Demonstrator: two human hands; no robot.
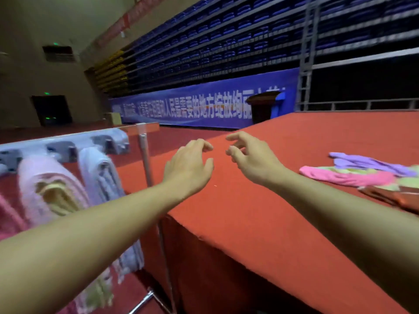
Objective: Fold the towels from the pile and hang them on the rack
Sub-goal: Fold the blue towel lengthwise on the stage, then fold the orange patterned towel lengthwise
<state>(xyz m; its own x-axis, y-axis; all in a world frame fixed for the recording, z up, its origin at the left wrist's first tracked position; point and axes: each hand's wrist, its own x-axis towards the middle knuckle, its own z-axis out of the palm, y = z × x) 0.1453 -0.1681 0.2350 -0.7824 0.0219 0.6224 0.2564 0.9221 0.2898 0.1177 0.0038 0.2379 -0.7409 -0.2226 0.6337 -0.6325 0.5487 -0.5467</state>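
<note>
Hands out front, both empty! The left hand (190,164) and the right hand (251,159) hover side by side above the red cloth-covered worktop (260,223), fingers loosely curled, neither grip clamped on anything, a clear gap between the two.

Over on the left stands the metal towel rack (145,159) with its pale grey plastic hanger bar (65,148), and it is carrying folded work: a pale pink towel with a yellow one tucked inside it (45,184), a lavender-white folded towel (99,175) just beside it, and a brighter pink towel (9,214) at the picture's edge. All of that is blurred, so the exact count is hard to call.

Away to the right, well apart from both hands, lies the pile of soft towels in purple, pink and pale green (362,173), flat on the worktop and not yet folded. A reddish-brown object (394,196) sits just in front of it; what it is I cannot tell.

Reading the play: this looks like the gap between towels, hanging done on one side, pile waiting on the other. The next move calls for a reach right to the pile, a pinch on one towel only, then open worktop to spread and fold it.
</note>
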